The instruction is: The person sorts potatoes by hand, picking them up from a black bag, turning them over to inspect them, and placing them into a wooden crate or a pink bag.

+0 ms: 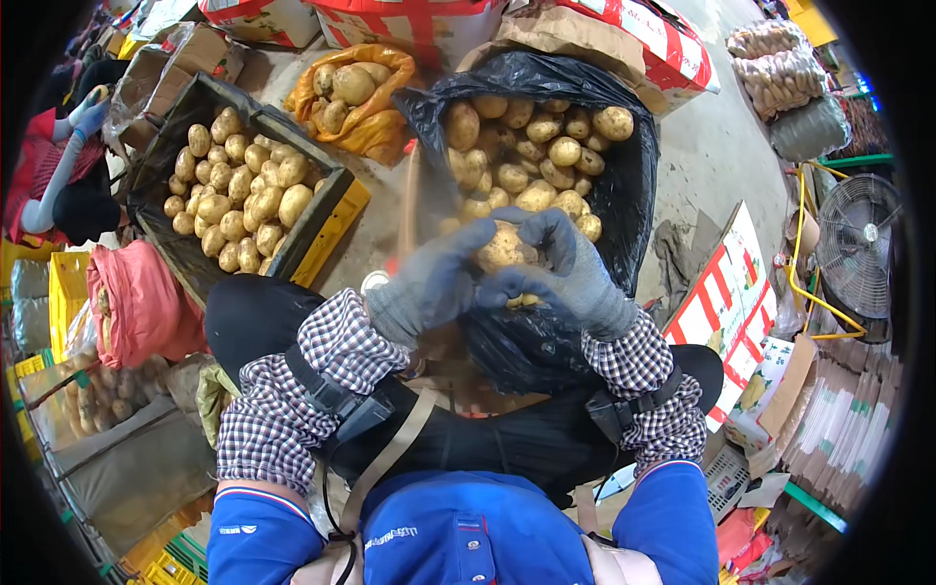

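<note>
A potato [506, 248] is held above the black plastic bag, between my two grey-gloved hands. My right hand [578, 274] curls around its right side, with fingers above and below it. Close against its left side is my left hand [431, 281]; it is blurred, and whether its fingers grip the potato is unclear. The black plastic bag [621, 212] gapes wide in front of me, with many loose potatoes [537, 164] inside. To the left stands a dark-lined yellow crate [333, 219] heaped with potatoes [241, 186].
An orange bag [380, 124] holding large potatoes stands between crate and black bag. Red-and-white cartons [409, 29] line the back. At right are a floor fan [855, 241] and a flattened carton [731, 300]. A pink sack [142, 303] sits left, below another person's gloved arm [55, 183].
</note>
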`<state>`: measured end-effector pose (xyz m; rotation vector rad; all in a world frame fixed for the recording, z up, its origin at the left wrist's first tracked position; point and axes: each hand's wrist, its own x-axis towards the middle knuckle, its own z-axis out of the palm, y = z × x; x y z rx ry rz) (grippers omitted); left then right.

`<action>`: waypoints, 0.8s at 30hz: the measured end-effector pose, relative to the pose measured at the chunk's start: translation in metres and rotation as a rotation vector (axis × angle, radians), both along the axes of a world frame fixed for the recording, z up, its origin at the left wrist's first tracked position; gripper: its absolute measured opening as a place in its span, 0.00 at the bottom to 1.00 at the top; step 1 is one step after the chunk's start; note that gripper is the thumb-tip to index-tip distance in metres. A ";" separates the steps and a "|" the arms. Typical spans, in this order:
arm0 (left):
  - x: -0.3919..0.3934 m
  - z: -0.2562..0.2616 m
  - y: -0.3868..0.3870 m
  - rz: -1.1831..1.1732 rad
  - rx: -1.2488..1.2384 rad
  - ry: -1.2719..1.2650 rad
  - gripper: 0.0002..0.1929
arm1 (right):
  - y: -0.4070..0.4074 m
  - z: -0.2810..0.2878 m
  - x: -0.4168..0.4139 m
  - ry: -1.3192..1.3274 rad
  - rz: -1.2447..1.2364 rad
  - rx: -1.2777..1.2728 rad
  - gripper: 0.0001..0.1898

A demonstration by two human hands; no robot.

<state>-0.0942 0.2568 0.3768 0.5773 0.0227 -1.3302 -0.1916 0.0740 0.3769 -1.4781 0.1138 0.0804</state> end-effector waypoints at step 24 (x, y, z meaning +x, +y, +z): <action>0.061 -0.011 0.047 0.785 0.243 -0.006 0.20 | -0.030 -0.228 0.169 0.288 -0.493 -0.388 0.25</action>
